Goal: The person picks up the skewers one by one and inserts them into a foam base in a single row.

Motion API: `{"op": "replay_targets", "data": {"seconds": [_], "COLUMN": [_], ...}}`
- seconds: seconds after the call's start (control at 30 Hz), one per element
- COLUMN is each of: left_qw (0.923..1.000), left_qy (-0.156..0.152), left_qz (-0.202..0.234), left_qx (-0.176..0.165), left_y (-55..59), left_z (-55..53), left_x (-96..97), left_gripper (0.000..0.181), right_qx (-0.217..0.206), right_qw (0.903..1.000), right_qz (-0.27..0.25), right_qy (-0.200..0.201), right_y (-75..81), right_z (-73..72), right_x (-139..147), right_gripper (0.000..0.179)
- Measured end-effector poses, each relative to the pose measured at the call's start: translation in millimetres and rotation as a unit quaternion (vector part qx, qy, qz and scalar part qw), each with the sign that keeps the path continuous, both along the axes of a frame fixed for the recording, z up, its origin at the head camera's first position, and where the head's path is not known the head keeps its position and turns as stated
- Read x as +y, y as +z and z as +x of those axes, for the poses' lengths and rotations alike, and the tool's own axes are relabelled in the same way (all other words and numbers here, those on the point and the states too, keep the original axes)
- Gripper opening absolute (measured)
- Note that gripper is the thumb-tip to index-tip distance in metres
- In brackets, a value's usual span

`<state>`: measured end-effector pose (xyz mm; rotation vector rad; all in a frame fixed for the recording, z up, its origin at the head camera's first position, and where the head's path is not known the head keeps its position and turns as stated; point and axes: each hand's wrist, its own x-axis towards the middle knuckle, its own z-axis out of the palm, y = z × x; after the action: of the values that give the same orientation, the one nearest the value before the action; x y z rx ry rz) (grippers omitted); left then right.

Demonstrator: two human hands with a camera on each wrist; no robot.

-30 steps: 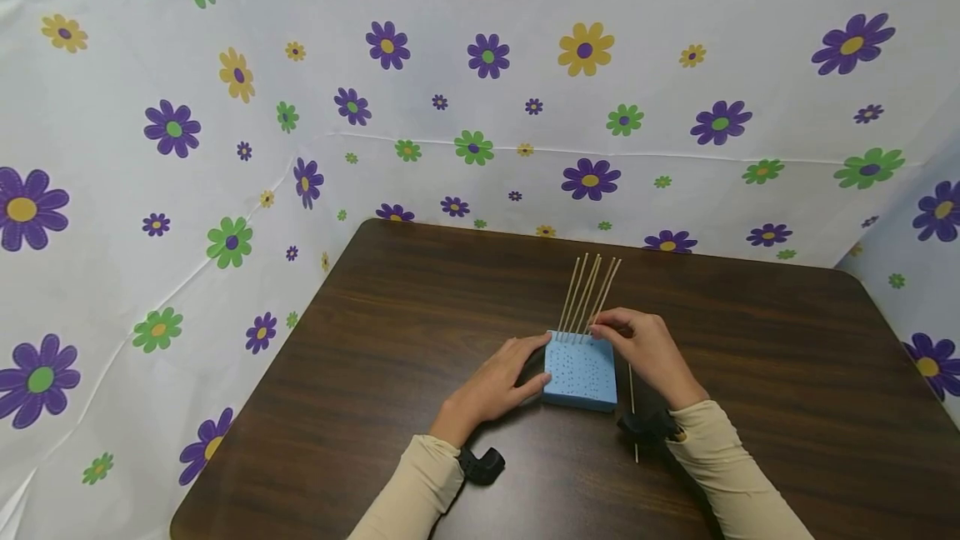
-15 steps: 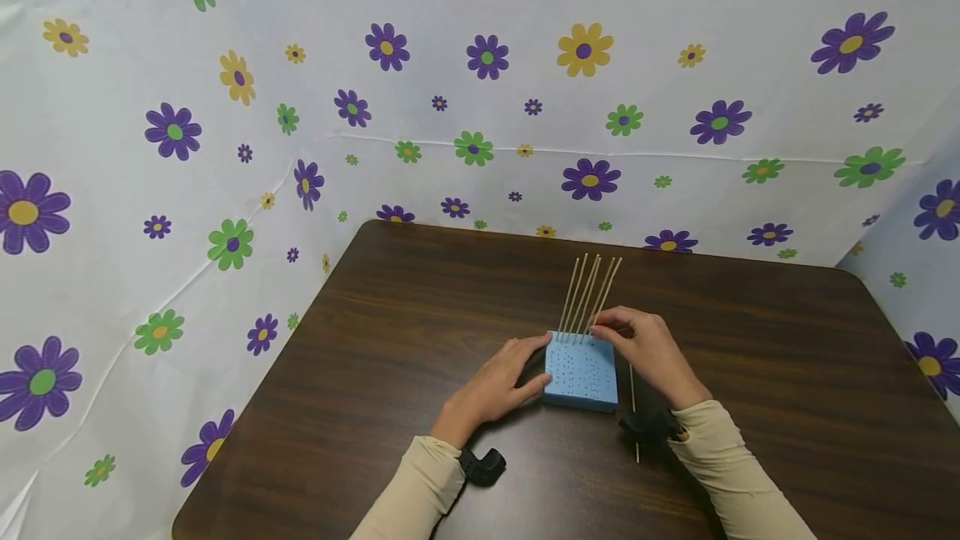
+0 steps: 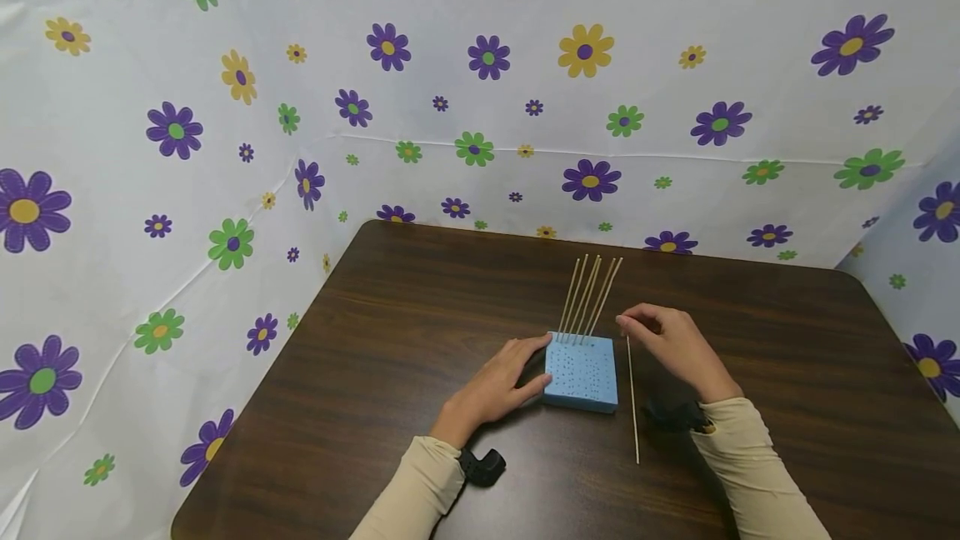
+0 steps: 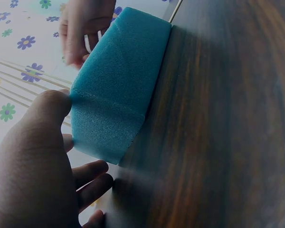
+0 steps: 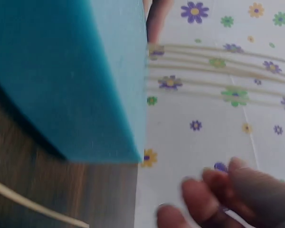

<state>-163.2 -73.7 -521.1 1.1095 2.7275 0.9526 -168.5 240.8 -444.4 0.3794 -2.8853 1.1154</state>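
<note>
A light blue foam block (image 3: 581, 382) with many small holes in its top lies on the table. Several thin wooden sticks (image 3: 606, 297) stand in a row along its far edge, leaning slightly right. My left hand (image 3: 487, 386) rests against the block's left side, thumb and forefinger touching its edge; the left wrist view shows the other fingers spread beside the block (image 4: 118, 76). To the right of the block, my right hand (image 3: 675, 348) hovers by the far end of a loose wooden stick (image 3: 633, 407). In the right wrist view its fingers (image 5: 199, 202) are loosely bent with nothing visible between them.
The dark wood-grain table (image 3: 420, 298) has rounded corners. A white flower-patterned cloth (image 3: 510, 15) hangs behind it and along its sides. Black wrist cameras (image 3: 482, 467) sit below both hands, close to the tabletop.
My right hand has left the rightmost standing stick and moved right, over the far end of the loose stick. The left hand and the block have stayed in place.
</note>
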Motion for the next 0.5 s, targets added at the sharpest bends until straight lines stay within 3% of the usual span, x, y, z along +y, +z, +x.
{"op": "replay_targets", "data": {"seconds": [0.27, 0.5], "left_qw": [0.9998, 0.9999], "left_qy": [0.005, 0.004], "left_qz": [-0.003, -0.001], "left_qx": [-0.017, -0.011], "left_y": [1.3, 0.8], "left_z": [0.8, 0.3], "left_x": [-0.6, -0.2], "left_gripper": [0.064, 0.065], "right_qx": [-0.05, -0.1], "right_qw": [0.9966, 0.991], "right_qz": [0.064, 0.086], "right_qy": [0.014, 0.021], "right_y": [-2.9, -9.6], "right_z": [-2.5, -4.1], "right_x": [15, 22], "right_gripper": [0.029, 0.029]}}
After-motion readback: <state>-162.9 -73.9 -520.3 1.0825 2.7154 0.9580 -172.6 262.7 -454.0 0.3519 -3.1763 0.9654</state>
